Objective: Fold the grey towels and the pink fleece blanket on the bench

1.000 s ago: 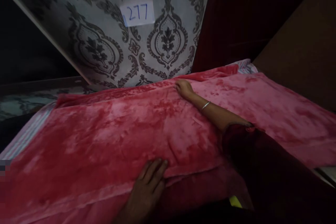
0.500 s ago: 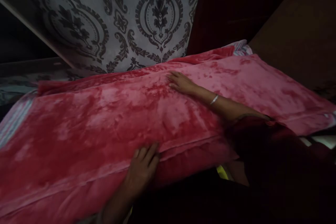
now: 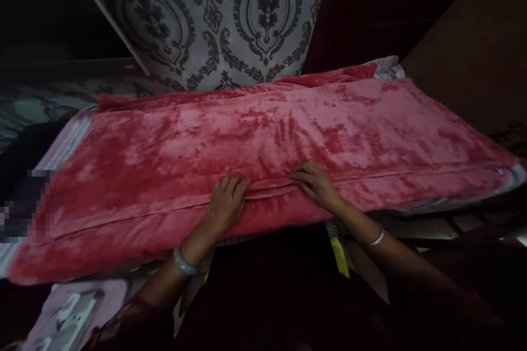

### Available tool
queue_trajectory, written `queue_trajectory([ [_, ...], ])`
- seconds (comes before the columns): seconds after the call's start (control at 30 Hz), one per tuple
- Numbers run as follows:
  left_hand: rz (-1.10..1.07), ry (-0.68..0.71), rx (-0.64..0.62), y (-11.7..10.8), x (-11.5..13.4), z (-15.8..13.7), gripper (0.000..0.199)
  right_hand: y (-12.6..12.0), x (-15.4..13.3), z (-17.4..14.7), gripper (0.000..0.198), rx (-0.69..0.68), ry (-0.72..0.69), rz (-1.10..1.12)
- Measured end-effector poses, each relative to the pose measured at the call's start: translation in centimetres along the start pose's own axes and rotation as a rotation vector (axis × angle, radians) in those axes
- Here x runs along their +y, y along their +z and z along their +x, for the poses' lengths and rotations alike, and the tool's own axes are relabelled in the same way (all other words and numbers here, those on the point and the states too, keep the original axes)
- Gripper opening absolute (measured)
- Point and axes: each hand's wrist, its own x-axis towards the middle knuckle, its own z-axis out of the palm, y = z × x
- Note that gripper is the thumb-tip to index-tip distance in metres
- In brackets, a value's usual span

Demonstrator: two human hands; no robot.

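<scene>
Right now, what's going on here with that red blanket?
A person is leaning over a red plush blanket that lies folded in a long band across a bed. Both hands rest on its near edge, close together: the left hand and the right hand, fingers spread flat on the fabric. A grey patterned panel stands behind the bed.

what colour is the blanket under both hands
Mottled pinkish red blanket, clearest in the head view.

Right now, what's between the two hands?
Only red blanket: the head view shows its near seam running bare between the left hand and right hand.
</scene>
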Motion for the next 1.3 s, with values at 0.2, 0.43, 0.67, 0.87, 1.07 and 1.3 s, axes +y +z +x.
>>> queue_trajectory([
  [0.2, -0.02, 0.022, -0.007, 0.2, 0.2, -0.1, 0.027, -0.2, -0.6, -0.7, 0.029, 0.09, -0.082, -0.002],
  [0.43, 0.037, -0.029, -0.088, -1.7, 1.3, -0.8, 0.029, 1.6, -2.6, 2.2, 0.04, 0.15, -0.19, -0.197],
  [0.67, 0.099, -0.343, -0.09, -3.2, -2.9, -5.6, 0.051, 5.9, -3.2, 0.9, 0.056, -0.113, -0.25, -0.374],
  [0.87, 0.187, -0.646, -0.073, -5.9, -8.8, -10.7, 0.06, 6.2, -2.1, 0.6, 0.053, -0.07, -0.22, -0.36],
  [1.07, 0.287, -0.792, -0.067, -9.0, -13.5, -15.3, 0.057, 6.2, -1.0, 0.9, 0.055, -0.042, -0.213, -0.268],
  [1.3, 0.385, -1.124, 0.232, -11.4, -15.7, -19.2, 0.055, 6.7, 0.2, 0.7, 0.053, 0.002, -0.267, -0.245],
])
